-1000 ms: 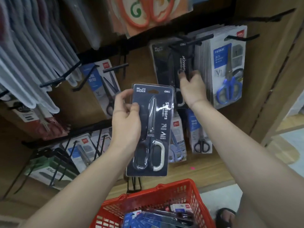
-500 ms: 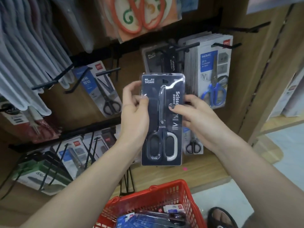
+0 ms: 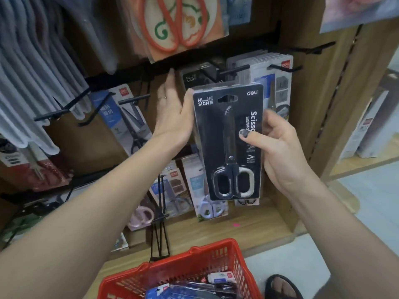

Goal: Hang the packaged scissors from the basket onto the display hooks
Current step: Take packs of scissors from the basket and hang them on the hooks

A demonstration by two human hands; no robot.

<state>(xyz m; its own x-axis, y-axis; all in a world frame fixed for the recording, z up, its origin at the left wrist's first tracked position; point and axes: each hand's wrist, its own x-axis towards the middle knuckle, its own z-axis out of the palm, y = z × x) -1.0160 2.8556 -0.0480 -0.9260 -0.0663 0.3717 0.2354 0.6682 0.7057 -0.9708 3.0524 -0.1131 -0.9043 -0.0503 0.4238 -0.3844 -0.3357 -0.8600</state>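
Her right hand (image 3: 280, 152) pinches the black scissors pack (image 3: 228, 143) upright, thumb across its front, while the left hand (image 3: 172, 113), fingers straight, reaches past its edge, probably for the hook (image 3: 207, 75).

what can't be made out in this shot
Head view:
- Black blister-packed scissors: printed word partly hidden by right hand.
- Matching black packs on the hook: count hidden behind the held pack.
- Red plastic basket: contents cut off by bottom edge.
- Left hand: fingertips blurred.
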